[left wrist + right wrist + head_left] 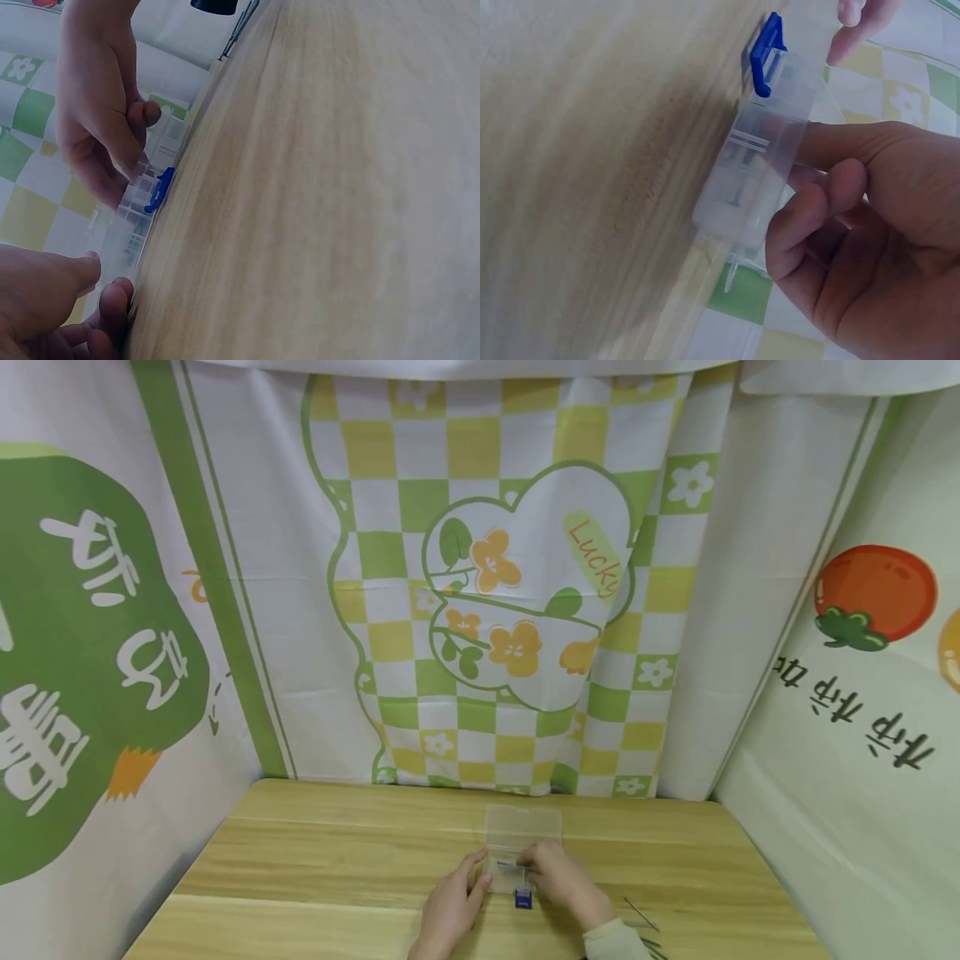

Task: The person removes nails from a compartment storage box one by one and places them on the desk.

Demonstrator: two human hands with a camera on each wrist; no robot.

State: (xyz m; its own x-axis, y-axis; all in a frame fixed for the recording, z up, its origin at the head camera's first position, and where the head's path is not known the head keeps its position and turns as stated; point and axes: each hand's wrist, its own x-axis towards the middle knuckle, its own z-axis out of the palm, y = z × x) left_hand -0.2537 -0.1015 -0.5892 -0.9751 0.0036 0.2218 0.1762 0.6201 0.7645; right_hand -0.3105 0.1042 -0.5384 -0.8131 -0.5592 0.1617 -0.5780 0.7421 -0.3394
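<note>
A clear plastic box with a raised lid and a blue latch sits on the table; inner dividers show through its wall. My left hand holds the box's left end, thumb on one side and fingers on the other, as the left wrist view shows. From the right, my right hand reaches into the box with thumb and index finger pinched over a thin dark rod. Its other fingers curl outside the wall. The rod's gripped end is hidden by the fingertips.
Right of the box, a thin metal rod and several more slender dark pieces lie on the wooden table. Printed cloth hangs behind the table and along both sides.
</note>
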